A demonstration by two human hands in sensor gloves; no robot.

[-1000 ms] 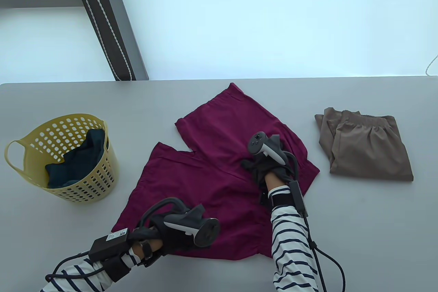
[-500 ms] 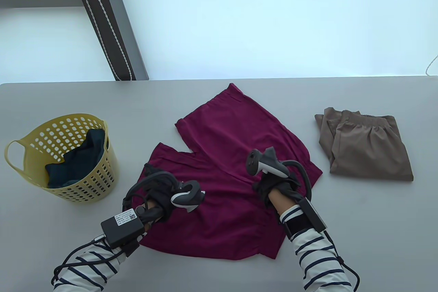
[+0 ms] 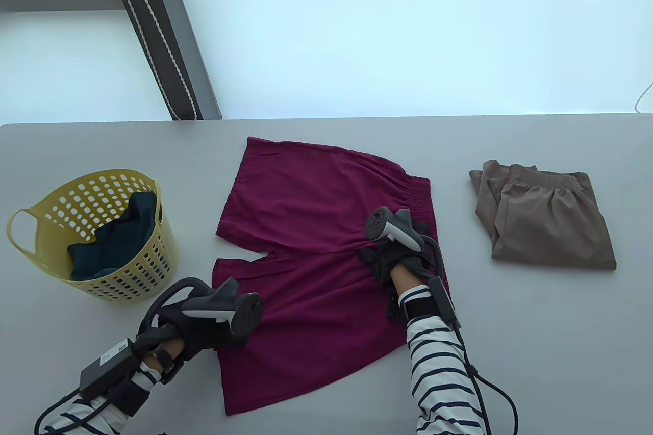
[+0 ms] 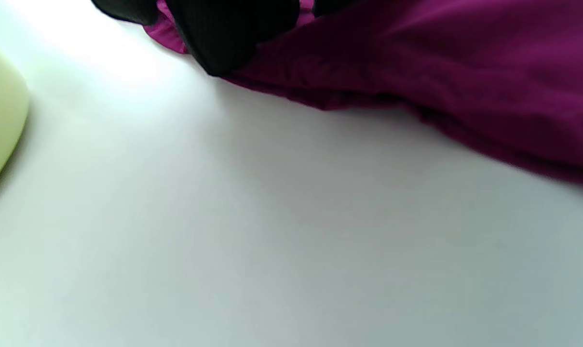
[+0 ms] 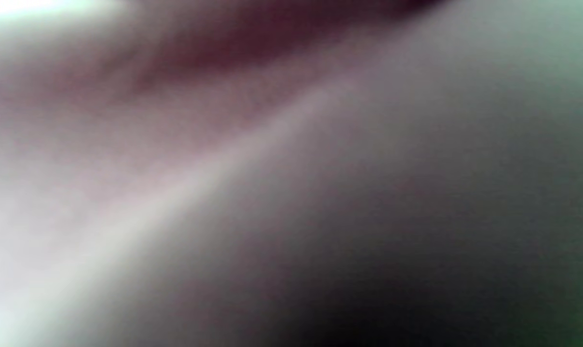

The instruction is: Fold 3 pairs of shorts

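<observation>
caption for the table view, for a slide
Gloved hands spread maroon shorts flat, between a yellow basket and folded tan shorts.

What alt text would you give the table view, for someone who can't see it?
Two gloved hands, left hand and right hand, rest on maroon shorts spread flat on a grey table. A yellow basket holding dark fabric sits left; folded tan shorts lie right.

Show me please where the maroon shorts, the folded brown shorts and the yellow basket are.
maroon shorts [image 3: 311, 200]: table view, on the far leg.
folded brown shorts [image 3: 553, 228]: table view, on the top layer.
yellow basket [image 3: 153, 256]: table view, on its perforated wall.
</observation>
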